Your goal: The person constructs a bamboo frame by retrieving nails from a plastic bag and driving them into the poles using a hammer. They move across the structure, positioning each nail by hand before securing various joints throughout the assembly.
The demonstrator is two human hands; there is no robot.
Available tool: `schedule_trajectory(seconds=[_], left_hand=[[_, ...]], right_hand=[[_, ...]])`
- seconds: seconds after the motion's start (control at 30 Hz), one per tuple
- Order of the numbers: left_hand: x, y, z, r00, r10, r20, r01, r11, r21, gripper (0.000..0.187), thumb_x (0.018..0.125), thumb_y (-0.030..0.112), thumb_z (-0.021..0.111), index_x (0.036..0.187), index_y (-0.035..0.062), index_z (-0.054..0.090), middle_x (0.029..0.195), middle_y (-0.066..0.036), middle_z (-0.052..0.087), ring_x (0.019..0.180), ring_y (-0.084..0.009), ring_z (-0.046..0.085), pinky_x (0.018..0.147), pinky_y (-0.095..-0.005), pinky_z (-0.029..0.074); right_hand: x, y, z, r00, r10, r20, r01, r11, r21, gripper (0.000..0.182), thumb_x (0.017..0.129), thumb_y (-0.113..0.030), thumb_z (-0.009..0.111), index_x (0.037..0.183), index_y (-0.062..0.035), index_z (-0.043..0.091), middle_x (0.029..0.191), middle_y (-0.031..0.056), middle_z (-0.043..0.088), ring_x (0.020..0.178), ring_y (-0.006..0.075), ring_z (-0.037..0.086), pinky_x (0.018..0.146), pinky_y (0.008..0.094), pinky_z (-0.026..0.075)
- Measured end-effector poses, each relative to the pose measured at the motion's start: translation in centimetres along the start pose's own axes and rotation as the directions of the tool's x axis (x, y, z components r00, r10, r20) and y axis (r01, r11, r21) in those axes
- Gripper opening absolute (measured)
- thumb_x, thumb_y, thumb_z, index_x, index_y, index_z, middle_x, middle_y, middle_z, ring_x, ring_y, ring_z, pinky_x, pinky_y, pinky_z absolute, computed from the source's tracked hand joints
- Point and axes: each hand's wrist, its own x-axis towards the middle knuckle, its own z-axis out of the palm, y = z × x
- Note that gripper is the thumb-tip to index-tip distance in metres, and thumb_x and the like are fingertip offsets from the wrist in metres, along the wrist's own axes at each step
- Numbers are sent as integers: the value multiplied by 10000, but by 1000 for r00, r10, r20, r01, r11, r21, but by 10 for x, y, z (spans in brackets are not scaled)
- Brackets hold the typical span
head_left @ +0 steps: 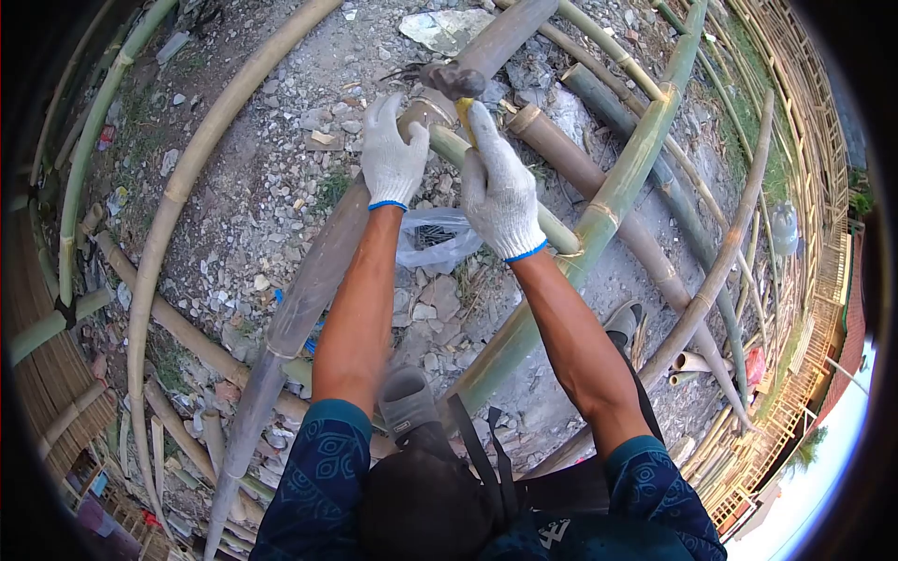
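Note:
My right hand [500,182], in a white knit glove with a blue cuff, is closed around the yellow handle of a hammer [456,80]. The hammer's dark head is blurred and overlaps a thick brown bamboo pole [313,280] in this view. To the left, my gloved left hand [393,154] is open beside that pole, fingers stretched and thumb apart. A thinner green bamboo piece [558,232] runs from the pole, behind my right hand, to a large green bamboo pole [599,220]. Between my forearms lies a clear plastic bag [456,254] with thin dark pieces inside, like nails.
Stones and rubble [271,178] cover the ground. A long curved bamboo pole [178,187] passes on the left, and another brown pole [636,229] crosses on the right. A sandal [408,397] shows below my arms. Bamboo fencing [832,243] lines the far right.

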Motion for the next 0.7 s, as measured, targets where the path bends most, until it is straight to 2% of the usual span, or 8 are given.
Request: schedule_trajectory(seconds=[0.03,0.1,0.23,0.33,0.37,0.47,0.6,0.7], left_hand=[[6,-1,0,995,27,-100,-30,999,-22,380,925,82,597,1290,-11,645,1326,-239,605,1289,-409,556,1112,-485,443],[4,-8,-2,998,6,-67,-12,997,-82,414,907,20,539,1312,-39,598,1362,-273,549,1311,-438,513,1136,-510,410],[8,-16,2,991,39,-125,-51,994,-93,410,899,-23,495,1298,-44,584,1311,-267,575,1288,-435,519,1142,-513,396],[14,-11,2,987,5,-162,-25,993,-118,384,910,-3,493,1281,-45,583,1274,-264,592,1270,-429,529,1132,-514,398],[14,-10,0,988,-5,-155,-13,993,-120,381,908,-4,494,1277,-51,578,1271,-267,587,1270,-433,528,1131,-517,398],[22,-12,0,991,5,-136,-21,992,-123,370,914,8,497,1269,-57,577,1256,-269,587,1248,-436,541,1114,-516,409],[9,-10,-4,993,-38,-114,24,992,-124,378,926,34,499,1287,-59,564,1237,-278,585,1211,-445,559,1082,-515,432],[13,-10,-1,1000,-29,-11,28,997,-66,278,925,93,550,1142,-10,690,1211,-232,661,1162,-407,628,1032,-484,496]], right_hand=[[-2,10,4,989,38,140,-25,996,-89,656,968,-93,615,1596,-193,450,843,228,669,742,390,705,686,497,567],[11,17,5,939,139,314,-62,968,-244,674,959,-64,623,1602,-160,443,874,206,670,733,380,695,674,492,562],[18,-16,-6,997,-10,-74,13,999,43,652,958,-45,613,1582,-167,472,940,214,699,816,386,716,721,490,578],[-14,10,20,1000,-10,-21,11,999,41,584,985,-23,578,1557,-127,514,1211,286,709,1051,428,732,896,451,579],[-13,24,27,977,71,201,-62,997,-46,582,995,-44,576,1564,-145,508,1240,278,704,1101,422,722,923,460,569],[15,-2,1,926,290,241,-291,956,-31,573,1012,-67,569,1573,-164,499,1239,269,707,1108,418,723,930,457,566],[-7,-12,10,991,95,-97,-82,988,133,567,1026,-42,560,1582,-88,460,1270,283,695,1137,423,718,954,445,562],[6,-2,14,999,32,-33,-30,998,48,617,990,-65,581,1586,-112,431,1105,304,710,989,463,721,827,524,583]])
